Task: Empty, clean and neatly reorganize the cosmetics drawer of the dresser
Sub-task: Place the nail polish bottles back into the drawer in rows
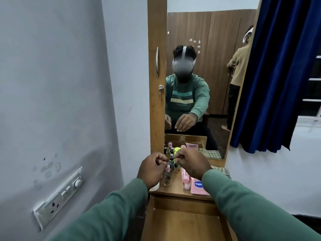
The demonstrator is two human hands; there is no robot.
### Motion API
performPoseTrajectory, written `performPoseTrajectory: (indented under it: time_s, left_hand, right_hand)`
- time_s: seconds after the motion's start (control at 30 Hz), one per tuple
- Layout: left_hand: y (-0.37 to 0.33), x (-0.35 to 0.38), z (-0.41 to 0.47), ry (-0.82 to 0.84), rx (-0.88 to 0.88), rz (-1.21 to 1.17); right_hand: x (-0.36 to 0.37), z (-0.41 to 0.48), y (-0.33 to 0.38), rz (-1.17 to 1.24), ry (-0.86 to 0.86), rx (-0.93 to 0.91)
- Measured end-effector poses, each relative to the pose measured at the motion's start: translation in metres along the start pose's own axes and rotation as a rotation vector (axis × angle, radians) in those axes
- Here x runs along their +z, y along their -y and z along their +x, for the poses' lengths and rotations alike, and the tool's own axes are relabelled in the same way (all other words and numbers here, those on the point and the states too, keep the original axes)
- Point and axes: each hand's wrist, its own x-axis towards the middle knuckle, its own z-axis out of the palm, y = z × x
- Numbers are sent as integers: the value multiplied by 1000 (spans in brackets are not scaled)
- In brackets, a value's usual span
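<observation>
Drawer (184,223) open below me, looks empty. Left hand (152,168) and right hand (189,164) both pinched shut over small bottles (169,168) on dresser top (175,187) (grip contents: cannot tell). Pink pouch (198,186) beside. Risk: knuckles topple crowded bottles against mirror (208,66).

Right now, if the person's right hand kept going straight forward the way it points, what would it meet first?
Probably the yellow-green round object just past the right hand, among the small dark-capped bottles on the wooden dresser top; then the mirror. Depth is hard to judge here.
</observation>
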Motion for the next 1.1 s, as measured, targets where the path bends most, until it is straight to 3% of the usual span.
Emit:
performPoseTrajectory:
  time_s: [0.4, 0.8, 1.1]
  left_hand:
    - [56, -7, 111, -98, 3, 279]
    - [88, 3, 146, -3, -62, 342]
    - [84, 2, 143, -133, -58, 306]
  right_hand:
    - [51, 104, 6, -50, 64, -11]
    - [90, 144, 8, -341, 161, -69]
    - [91, 146, 8, -155, 78, -73]
